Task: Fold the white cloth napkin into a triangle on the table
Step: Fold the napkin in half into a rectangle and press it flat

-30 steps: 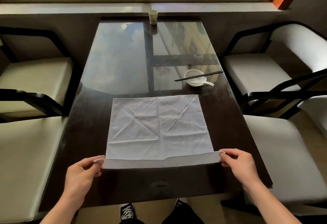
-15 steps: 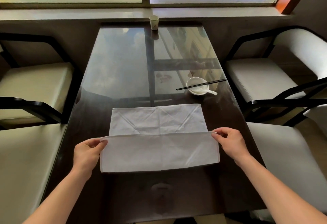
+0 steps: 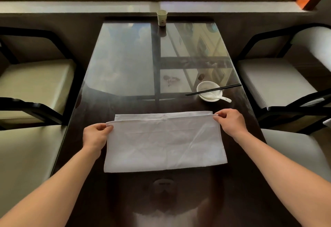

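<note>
In the head view the white cloth napkin (image 3: 164,142) lies doubled on the near part of the table (image 3: 125,65), its upper layer just short of the far edge. The left hand (image 3: 95,136) and right hand (image 3: 230,122) each pinch a corner of that layer. Judged step: the first fold; next, lay the edges flush and press the crease

Dark glossy table (image 3: 125,65): white napkin (image 3: 164,144) at near middle; beyond napkin's right, bowl (image 3: 208,90) with chopsticks (image 3: 213,89); far beyond napkin, paper cup (image 3: 162,17).
</note>
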Demonstrator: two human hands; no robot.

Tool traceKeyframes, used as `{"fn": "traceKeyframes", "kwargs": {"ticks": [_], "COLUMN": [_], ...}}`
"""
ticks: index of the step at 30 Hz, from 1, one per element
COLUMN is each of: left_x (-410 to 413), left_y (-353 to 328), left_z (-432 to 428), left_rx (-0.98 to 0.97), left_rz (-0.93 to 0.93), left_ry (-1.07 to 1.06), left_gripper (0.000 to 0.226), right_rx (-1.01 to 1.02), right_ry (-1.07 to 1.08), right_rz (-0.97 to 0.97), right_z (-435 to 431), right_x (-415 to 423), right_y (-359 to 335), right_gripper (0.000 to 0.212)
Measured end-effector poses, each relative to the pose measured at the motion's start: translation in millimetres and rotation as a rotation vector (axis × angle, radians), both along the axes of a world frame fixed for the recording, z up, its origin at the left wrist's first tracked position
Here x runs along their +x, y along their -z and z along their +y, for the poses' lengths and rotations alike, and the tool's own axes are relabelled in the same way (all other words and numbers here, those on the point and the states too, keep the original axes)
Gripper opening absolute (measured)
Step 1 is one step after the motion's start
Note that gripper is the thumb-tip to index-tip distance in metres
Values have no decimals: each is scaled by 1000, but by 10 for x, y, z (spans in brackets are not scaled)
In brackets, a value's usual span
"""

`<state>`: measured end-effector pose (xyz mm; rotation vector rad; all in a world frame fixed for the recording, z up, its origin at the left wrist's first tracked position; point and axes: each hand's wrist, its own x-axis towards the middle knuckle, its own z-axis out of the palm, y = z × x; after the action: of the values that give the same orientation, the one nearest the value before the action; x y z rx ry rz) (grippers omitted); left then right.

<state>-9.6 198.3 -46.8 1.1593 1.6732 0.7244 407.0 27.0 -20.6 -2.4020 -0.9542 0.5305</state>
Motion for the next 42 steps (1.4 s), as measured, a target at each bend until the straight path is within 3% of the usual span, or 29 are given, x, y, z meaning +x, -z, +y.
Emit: {"fn": "traceKeyframes", "kwargs": {"ticks": [21, 32, 36, 39, 42], "left_x": [291, 368, 405, 438, 453], "left_y": [286, 324, 297, 268, 278], "left_z": [430, 452, 395, 233, -37], "left_rx": [-27, 26, 77, 165, 428], "left_rz": [78, 342, 431, 560, 673], "left_ry": [-98, -42, -35, 62, 366], "left_gripper": [11, 10, 24, 42, 42], "right_rx": [-27, -95, -74, -9, 58], "right_ry": [82, 107, 126, 164, 108], "right_rz": [-38, -67, -83, -70, -164], "right_z": [358, 411, 393, 384, 316], "right_x": [150, 92, 64, 29, -84], "right_y": [351, 428, 434, 412, 371], "right_gripper": [13, 16, 15, 20, 18]}}
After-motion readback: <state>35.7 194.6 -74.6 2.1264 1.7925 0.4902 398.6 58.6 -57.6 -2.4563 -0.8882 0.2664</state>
